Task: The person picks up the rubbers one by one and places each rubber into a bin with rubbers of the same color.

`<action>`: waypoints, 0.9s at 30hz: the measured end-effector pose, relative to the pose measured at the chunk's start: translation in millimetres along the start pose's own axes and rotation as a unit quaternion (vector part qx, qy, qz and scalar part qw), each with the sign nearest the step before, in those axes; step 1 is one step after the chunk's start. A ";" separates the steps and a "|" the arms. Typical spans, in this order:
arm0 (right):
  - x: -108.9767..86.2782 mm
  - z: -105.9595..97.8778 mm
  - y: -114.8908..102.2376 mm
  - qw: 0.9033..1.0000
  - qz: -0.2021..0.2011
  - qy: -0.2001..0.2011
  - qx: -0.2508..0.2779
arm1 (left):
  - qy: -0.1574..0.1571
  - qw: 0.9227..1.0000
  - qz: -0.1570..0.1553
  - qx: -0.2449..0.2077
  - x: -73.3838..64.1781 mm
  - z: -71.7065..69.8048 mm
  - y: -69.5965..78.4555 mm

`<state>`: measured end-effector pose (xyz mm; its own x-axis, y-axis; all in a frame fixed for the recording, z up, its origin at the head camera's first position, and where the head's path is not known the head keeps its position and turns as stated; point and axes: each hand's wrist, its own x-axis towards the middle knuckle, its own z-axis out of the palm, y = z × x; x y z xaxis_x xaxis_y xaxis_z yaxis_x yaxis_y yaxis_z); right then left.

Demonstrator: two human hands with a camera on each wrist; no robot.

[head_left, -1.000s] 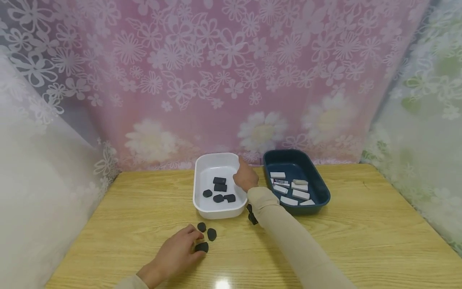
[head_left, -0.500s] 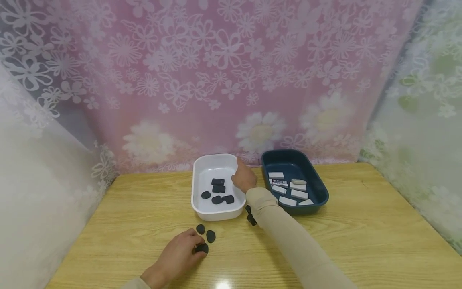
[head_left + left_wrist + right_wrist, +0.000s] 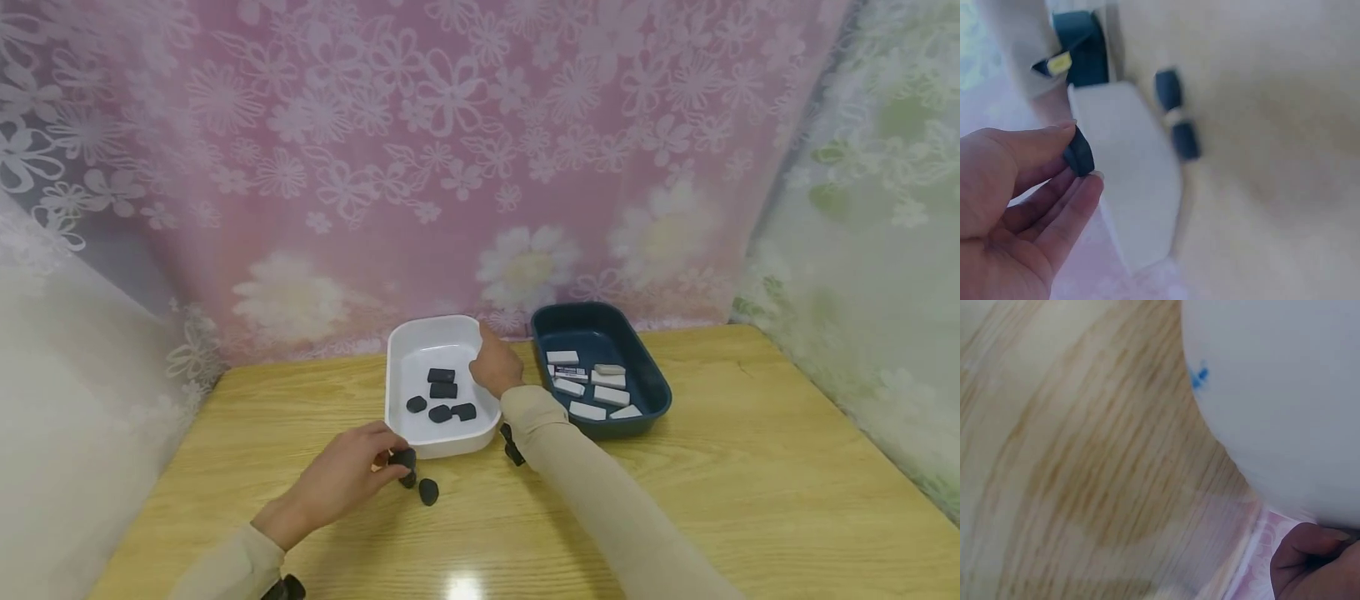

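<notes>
My left hand [image 3: 341, 479] pinches a small black rounded block [image 3: 403, 460] between thumb and fingertips, at the near left corner of the white tray [image 3: 394, 379]. The left wrist view shows this block [image 3: 1079, 153] with the tray's outer wall [image 3: 1135, 169] just beyond it. On the table lies another black block [image 3: 428, 492], close to the held one. My right hand [image 3: 498, 362] grips the white tray's right rim; in the right wrist view its curled fingers [image 3: 1316, 556] are at the rim. Inside the white tray are several black blocks [image 3: 443, 390], some rectangular, some rounded.
A dark blue tray [image 3: 656, 379] stands right of the white one and holds several white eraser-like blocks [image 3: 611, 396]. Both trays stand near the back of the wooden table [image 3: 720, 500]. A pink floral curtain [image 3: 420, 167] hangs behind.
My left hand has picked up the nearest black block from the table and moved it forward towards the white tray. My right hand keeps its grip on the rim. The head view has shifted slightly.
</notes>
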<state>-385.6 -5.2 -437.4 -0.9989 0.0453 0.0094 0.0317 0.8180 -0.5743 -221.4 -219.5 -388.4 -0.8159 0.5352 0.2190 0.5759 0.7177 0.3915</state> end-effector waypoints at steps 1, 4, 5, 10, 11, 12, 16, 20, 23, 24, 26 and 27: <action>-0.1 0.0 -0.5 1.000 0.000 0.000 -0.004 | 0.006 1.000 0.001 0.003 5.1 -4.6 -1.4; -0.5 0.7 -2.1 1.000 0.003 0.001 -0.010 | 0.019 1.000 -0.002 0.012 21.5 -14.9 -6.6; -0.6 1.0 -2.3 1.000 0.004 0.002 -0.011 | 0.021 1.000 -0.005 0.013 27.0 -17.3 -8.6; 0.6 2.3 -1.5 1.000 0.006 0.003 -0.010 | 0.019 1.000 -0.005 0.021 55.0 -21.8 -21.2; 1.0 2.5 -0.8 1.000 0.006 0.003 -0.011 | 0.016 1.000 -0.004 0.023 60.5 -21.1 -24.1; 1.4 2.6 -0.2 1.000 0.006 0.003 -0.013 | 0.013 1.000 -0.004 0.025 66.0 -19.9 -26.9; 1.5 3.1 1.8 1.000 0.007 0.006 -0.014 | -0.005 0.999 -0.015 0.036 83.9 -12.5 -35.5; 0.5 1.9 1.9 1.000 0.013 0.002 -0.013 | -0.032 0.998 -0.028 0.038 99.5 0.6 -38.8; 0.5 1.4 1.2 1.000 0.017 0.001 -0.022 | -0.058 0.997 -0.022 0.043 110.6 14.1 -38.1; 0.7 1.5 0.8 1.000 0.016 0.002 -0.026 | -0.065 0.997 -0.020 0.046 114.1 18.7 -37.2; 1.4 2.3 -0.1 0.999 0.014 0.001 -0.037 | -0.079 0.995 -0.016 0.051 120.4 26.7 -35.0; 1.6 2.9 -0.7 0.999 0.012 0.001 -0.042 | -0.083 0.995 -0.013 0.053 123.1 30.4 -34.0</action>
<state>-387.4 -7.3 -439.3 -0.9978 0.0668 -0.0014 0.0584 0.8617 -0.5040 -339.9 -164.5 -401.9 -0.8154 0.5762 0.0565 0.5649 0.7704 0.2957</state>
